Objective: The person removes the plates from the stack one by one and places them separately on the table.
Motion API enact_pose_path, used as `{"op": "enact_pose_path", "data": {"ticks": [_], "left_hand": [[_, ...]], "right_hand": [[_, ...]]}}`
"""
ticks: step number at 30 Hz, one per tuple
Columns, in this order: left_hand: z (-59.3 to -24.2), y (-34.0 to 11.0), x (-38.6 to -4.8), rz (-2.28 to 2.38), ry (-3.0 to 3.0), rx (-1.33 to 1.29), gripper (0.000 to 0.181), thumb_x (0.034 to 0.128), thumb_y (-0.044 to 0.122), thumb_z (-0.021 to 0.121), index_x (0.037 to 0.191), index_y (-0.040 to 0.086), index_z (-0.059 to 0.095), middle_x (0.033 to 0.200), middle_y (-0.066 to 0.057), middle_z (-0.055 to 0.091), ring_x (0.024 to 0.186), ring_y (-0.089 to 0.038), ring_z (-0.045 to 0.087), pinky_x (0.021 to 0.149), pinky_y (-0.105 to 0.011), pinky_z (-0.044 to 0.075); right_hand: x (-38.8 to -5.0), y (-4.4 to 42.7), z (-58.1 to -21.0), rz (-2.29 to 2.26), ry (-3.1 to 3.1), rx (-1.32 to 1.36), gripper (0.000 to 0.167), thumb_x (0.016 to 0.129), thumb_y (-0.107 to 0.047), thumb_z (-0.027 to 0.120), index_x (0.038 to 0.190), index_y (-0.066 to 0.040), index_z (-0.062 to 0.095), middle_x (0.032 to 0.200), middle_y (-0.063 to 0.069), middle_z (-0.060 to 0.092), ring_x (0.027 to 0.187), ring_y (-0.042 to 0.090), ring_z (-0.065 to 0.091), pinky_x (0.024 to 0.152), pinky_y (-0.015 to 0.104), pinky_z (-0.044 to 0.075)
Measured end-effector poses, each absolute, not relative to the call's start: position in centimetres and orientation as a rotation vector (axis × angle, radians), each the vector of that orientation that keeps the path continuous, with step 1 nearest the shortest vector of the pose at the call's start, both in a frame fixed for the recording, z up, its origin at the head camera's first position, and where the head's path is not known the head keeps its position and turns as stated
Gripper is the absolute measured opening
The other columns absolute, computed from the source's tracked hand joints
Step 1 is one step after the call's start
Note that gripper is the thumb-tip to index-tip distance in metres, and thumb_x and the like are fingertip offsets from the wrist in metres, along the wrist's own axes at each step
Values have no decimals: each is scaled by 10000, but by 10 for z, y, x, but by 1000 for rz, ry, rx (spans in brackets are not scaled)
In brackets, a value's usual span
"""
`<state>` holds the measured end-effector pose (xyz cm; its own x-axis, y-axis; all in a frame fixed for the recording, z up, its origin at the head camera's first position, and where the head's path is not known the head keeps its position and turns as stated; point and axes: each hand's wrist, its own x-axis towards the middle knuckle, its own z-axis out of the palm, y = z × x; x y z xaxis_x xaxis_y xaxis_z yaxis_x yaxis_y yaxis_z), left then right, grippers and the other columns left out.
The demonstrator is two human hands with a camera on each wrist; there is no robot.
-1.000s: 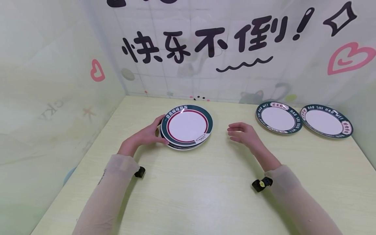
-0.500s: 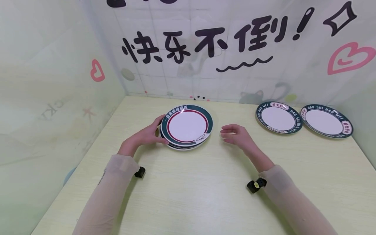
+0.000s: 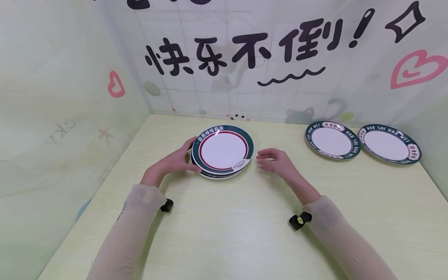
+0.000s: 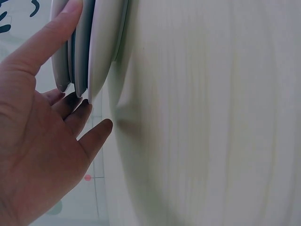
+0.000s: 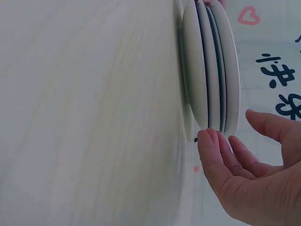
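Left of centre on the table (image 3: 227, 225), a stack of plates (image 3: 224, 149) has its left rim gripped by the left hand (image 3: 176, 160). The right hand (image 3: 274, 160) has drawn nearer, fingers loosely bent and holding nothing, so the stack's right rim is just beside it. Table stretches rightward to an inner plate (image 3: 331, 140) and an outer plate (image 3: 389, 144); the backdrop (image 3: 210, 99) bounds the far edge.

Passage between sleeves (image 3: 119, 237), plate stack (image 3: 224, 151) beyond
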<state>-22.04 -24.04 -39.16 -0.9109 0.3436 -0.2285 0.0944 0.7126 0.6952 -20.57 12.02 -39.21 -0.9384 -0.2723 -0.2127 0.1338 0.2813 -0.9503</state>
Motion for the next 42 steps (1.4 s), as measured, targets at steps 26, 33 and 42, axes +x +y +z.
{"op": "enact_pose_path", "data": {"ticks": [26, 33, 42], "left_hand": [[-390, -238, -219, 979, 2593, 314, 1258, 761, 395, 861, 1611, 202, -46, 1691, -139, 60, 1561, -374, 53, 1255, -582, 133], [-388, -237, -219, 980, 2595, 313, 1253, 762, 381, 862, 1611, 200, -41, 1693, -132, 56, 1564, -363, 47, 1258, -574, 130], [-391, -239, -220, 980, 2601, 336, 1255, 762, 399, 859, 1611, 198, -43, 1691, -137, 66, 1563, -368, 52, 1256, -584, 125]], "right_hand": [[-209, 104, -389, -1713, 2192, -88, 458, 973, -93, 615, 1386, 65, 496, 1362, 251, 558, 1186, 354, 627, 973, 348, 569], [-213, 100, -389, -1714, 2186, -54, 466, 976, -95, 616, 1399, 52, 488, 1343, 229, 560, 1159, 311, 640, 953, 343, 577], [-216, 98, -389, -1714, 2195, -13, 461, 979, -110, 618, 1399, 35, 495, 1284, 201, 578, 1100, 298, 668, 917, 336, 591]]}}
